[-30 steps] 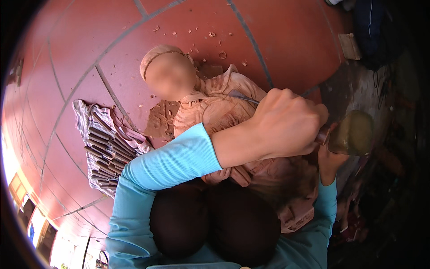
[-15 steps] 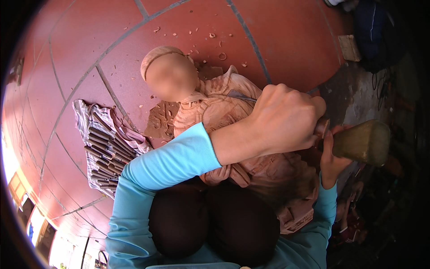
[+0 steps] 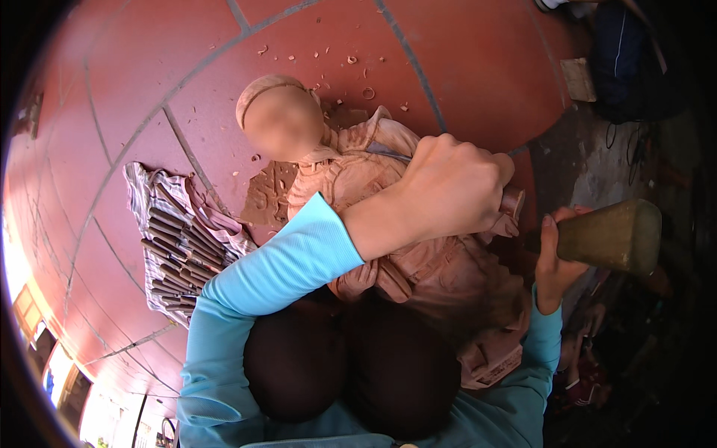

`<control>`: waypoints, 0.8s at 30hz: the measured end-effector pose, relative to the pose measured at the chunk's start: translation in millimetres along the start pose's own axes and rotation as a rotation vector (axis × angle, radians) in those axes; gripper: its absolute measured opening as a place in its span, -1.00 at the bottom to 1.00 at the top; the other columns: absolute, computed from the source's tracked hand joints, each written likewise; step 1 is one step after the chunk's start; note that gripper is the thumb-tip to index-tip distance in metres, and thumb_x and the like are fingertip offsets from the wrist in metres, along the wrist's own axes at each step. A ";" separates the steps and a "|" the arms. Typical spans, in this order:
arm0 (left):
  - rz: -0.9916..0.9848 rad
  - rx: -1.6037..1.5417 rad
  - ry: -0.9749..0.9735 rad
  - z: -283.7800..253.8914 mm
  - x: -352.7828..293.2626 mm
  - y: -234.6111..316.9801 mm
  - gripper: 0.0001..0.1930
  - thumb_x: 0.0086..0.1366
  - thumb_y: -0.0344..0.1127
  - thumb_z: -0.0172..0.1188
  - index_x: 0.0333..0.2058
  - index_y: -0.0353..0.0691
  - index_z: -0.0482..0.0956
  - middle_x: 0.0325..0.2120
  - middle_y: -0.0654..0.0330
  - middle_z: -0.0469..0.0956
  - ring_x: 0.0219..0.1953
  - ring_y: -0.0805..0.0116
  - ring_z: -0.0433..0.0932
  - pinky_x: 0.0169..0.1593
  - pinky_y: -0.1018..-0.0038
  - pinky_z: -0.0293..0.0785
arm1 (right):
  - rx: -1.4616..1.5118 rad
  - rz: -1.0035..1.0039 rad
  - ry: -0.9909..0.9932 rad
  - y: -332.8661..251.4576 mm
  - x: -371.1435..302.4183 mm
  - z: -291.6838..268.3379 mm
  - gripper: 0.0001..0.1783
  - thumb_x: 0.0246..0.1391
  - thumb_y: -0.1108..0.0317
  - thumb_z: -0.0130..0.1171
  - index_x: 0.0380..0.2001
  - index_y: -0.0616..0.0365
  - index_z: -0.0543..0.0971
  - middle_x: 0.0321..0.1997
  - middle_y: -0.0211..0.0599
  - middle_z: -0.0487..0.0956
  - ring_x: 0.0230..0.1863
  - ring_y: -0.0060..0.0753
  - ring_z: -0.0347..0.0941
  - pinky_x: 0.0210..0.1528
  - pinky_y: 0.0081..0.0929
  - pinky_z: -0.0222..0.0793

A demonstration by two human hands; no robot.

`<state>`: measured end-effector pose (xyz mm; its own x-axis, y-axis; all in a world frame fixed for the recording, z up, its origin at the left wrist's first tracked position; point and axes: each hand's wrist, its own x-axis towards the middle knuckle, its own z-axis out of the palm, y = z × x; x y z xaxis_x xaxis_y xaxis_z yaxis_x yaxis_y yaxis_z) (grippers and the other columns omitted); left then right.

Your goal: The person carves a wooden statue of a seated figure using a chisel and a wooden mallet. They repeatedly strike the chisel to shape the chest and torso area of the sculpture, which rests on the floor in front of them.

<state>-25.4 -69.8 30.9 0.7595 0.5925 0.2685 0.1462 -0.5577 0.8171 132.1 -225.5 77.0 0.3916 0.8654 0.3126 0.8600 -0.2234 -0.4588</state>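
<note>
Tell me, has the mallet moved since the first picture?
Yes: the mallet, in the right hand, has shifted rightward and slightly downward against the pale block at upper right.

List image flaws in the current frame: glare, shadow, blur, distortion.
Head view: floor tile joints curve from fisheye distortion; head view: glare blows out the lower-left edge; head view: deep shadow hides detail right of the mallet; head view: the carved figure has its face blurred, while the left hand reads clearly.

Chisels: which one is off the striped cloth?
The chisel in the left hand, held over the carved figure; the others lie on the striped cloth.
</note>
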 end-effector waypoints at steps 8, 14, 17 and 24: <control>0.083 0.172 0.111 -39.4 0.7 -3.1 -0.86 -0.15 -0.41 0.23 -0.62 -0.20 0.41 -0.72 0.17 0.45 -0.68 0.18 0.46 -0.65 0.29 0.32 | 0.075 -0.007 0.049 6.4 -4.1 -1.2 -0.71 -0.02 0.65 0.14 -0.19 0.35 0.37 -0.36 -0.36 0.44 -0.22 -0.48 0.32 0.05 -0.49 0.19; 0.177 0.066 -0.054 -12.5 11.0 16.6 -0.81 -0.14 -0.28 0.28 -0.59 -0.20 0.45 -0.71 0.16 0.48 -0.64 0.15 0.52 -0.62 0.31 0.38 | 0.095 -0.005 0.018 14.2 0.1 7.7 -0.85 -0.02 0.64 0.15 -0.31 0.35 0.49 -0.34 -0.31 0.51 -0.18 -0.36 0.42 0.00 -0.37 0.30; 0.082 0.038 -0.048 5.2 22.4 11.4 -0.82 -0.10 -0.28 0.26 -0.57 -0.22 0.48 -0.69 0.14 0.50 -0.62 0.11 0.53 -0.61 0.27 0.39 | 0.131 0.173 -0.066 8.2 -0.2 8.9 -0.87 -0.02 0.61 0.17 -0.33 0.34 0.53 -0.31 -0.32 0.51 -0.09 -0.35 0.39 0.12 -0.35 0.21; -0.027 0.000 -0.049 9.3 22.0 4.4 -0.88 -0.05 -0.31 0.21 -0.58 -0.22 0.53 -0.70 0.11 0.52 -0.64 0.09 0.53 -0.59 0.25 0.41 | 0.116 0.177 -0.041 13.6 3.6 12.4 -0.80 -0.03 0.62 0.18 -0.27 0.35 0.50 -0.32 -0.30 0.53 -0.17 -0.46 0.42 0.02 -0.42 0.28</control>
<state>-2.1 -64.6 35.7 0.7852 0.5782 0.2216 0.1666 -0.5419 0.8237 141.2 -219.9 61.5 0.5174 0.8353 0.1859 0.7347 -0.3223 -0.5969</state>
